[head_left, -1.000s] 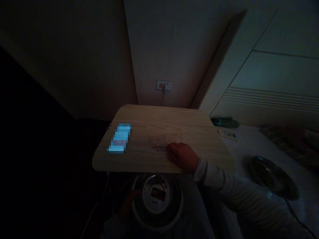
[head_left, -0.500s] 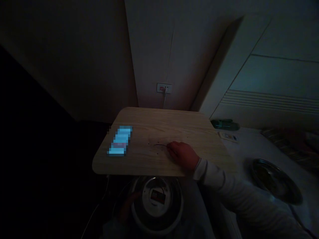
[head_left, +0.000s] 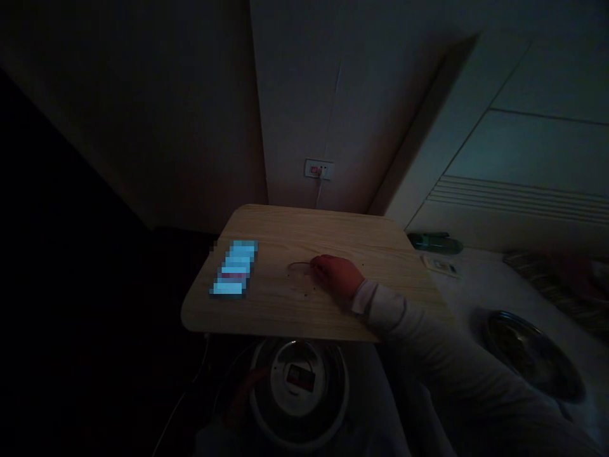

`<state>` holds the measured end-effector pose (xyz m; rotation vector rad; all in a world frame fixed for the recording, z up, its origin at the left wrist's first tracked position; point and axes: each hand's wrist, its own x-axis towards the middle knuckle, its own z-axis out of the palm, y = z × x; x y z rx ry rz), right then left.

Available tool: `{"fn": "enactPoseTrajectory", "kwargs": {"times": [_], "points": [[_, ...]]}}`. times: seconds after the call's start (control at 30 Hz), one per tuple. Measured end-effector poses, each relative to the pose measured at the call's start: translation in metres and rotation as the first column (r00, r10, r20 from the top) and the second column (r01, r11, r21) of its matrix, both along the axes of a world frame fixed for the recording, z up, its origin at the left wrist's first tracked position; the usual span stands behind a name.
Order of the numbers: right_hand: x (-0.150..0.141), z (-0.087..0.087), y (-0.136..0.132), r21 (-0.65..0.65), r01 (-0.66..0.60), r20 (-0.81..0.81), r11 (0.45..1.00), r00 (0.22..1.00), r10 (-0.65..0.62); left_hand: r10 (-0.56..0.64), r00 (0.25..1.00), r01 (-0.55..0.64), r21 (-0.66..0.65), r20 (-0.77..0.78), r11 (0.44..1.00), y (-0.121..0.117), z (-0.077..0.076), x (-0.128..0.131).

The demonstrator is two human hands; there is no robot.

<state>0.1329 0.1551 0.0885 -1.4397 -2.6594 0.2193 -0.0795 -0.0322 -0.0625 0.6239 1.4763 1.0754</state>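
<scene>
My right hand [head_left: 337,276] is over the wooden tabletop, its fingers pinched on one end of a thin, curved, wire-like strand [head_left: 299,263]. A few tiny dark specks lie on the board near it. Below the table's front edge is a round appliance [head_left: 299,438] with a pale rim and a light centre disc, bearing a dark rectangular piece [head_left: 301,377]. My left hand [head_left: 242,397] grips the left side of this appliance; most of its fingers are lost in the dark.
A lit phone [head_left: 235,270], blurred into blocks, lies on the left of the wooden tabletop [head_left: 285,317]. A wall socket [head_left: 318,169] with a plugged cord is behind. To the right are a green bottle [head_left: 435,242], a small card-like packet [head_left: 441,265] and a round metal tray [head_left: 533,355].
My right hand has moved slightly left and away from me across the board, with the strand between its fingers. The left hand stays at the appliance. The view has shifted slightly.
</scene>
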Motion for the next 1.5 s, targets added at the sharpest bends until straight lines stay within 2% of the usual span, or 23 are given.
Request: {"fn": "enactPoseTrajectory", "kwargs": {"times": [0.13, 0.23, 0.33, 0.47, 0.57, 0.7, 0.8, 0.9, 0.97, 1.1, 1.17, 1.2, 1.33, 1.5], "points": [[-0.004, 0.001, -0.001, -0.009, -0.059, -0.01, 0.998, 0.998, 0.059, -0.088, 0.995, 0.09, -0.06, 0.047, 0.994, 0.006, 0.01, -0.005], [-0.005, 0.002, 0.001, -0.011, -0.066, -0.025, 0.998, 0.998, 0.065, -0.075, 0.997, 0.077, -0.079, 0.029, 0.994, 0.008, 0.012, -0.008], [-0.006, 0.003, 0.003, 0.003, -0.054, -0.012, 0.999, 0.998, 0.054, -0.069, 0.997, 0.071, -0.094, 0.022, 0.993, 0.007, 0.004, -0.011], [-0.012, 0.001, 0.003, 0.059, -0.101, 0.024, 0.993, 0.995, 0.1, -0.125, 0.991, 0.127, -0.068, 0.037, 0.99, 0.004, -0.009, -0.018], [-0.019, -0.001, 0.003, 0.093, -0.14, 0.064, 0.986, 0.989, 0.134, -0.134, 0.991, 0.135, -0.044, 0.021, 0.99, 0.002, -0.009, -0.022], [-0.027, -0.003, 0.005, 0.114, -0.213, 0.084, 0.97, 0.975, 0.204, -0.042, 0.999, 0.042, -0.073, -0.006, 0.996, 0.002, -0.007, -0.017], [-0.027, -0.005, 0.005, 0.125, -0.248, 0.103, 0.961, 0.966, 0.236, 0.038, 0.999, -0.038, -0.093, -0.01, 0.995, 0.003, -0.015, -0.012], [-0.023, -0.006, 0.002, 0.133, -0.274, 0.106, 0.953, 0.96, 0.261, 0.021, 1.0, -0.022, -0.106, -0.006, 0.994, 0.005, -0.026, -0.008], [-0.019, -0.006, 0.0, 0.132, -0.298, 0.098, 0.945, 0.953, 0.287, 0.001, 1.0, -0.002, -0.101, -0.01, 0.995, 0.006, -0.028, -0.007], [-0.009, -0.008, -0.004, 0.116, -0.345, 0.079, 0.931, 0.938, 0.338, -0.012, 1.0, 0.01, -0.111, -0.015, 0.994, 0.007, -0.013, -0.01], [-0.005, -0.009, -0.006, 0.117, -0.355, 0.072, 0.927, 0.934, 0.349, -0.112, 0.994, 0.113, -0.089, 0.019, 0.99, 0.007, -0.003, -0.013], [-0.002, -0.01, -0.007, 0.121, -0.359, 0.068, 0.925, 0.933, 0.353, -0.118, 0.993, 0.118, -0.087, 0.015, 0.989, 0.007, 0.001, -0.015], [0.007, -0.014, -0.01, 0.142, -0.378, 0.04, 0.915, 0.926, 0.377, -0.053, 0.999, 0.053, -0.112, 0.005, 0.992, 0.008, 0.008, -0.017], [0.017, -0.015, -0.012, 0.166, -0.369, -0.067, 0.915, 0.921, 0.383, -0.063, 0.998, 0.062, -0.112, -0.006, 0.992, 0.012, 0.017, -0.007]]}}
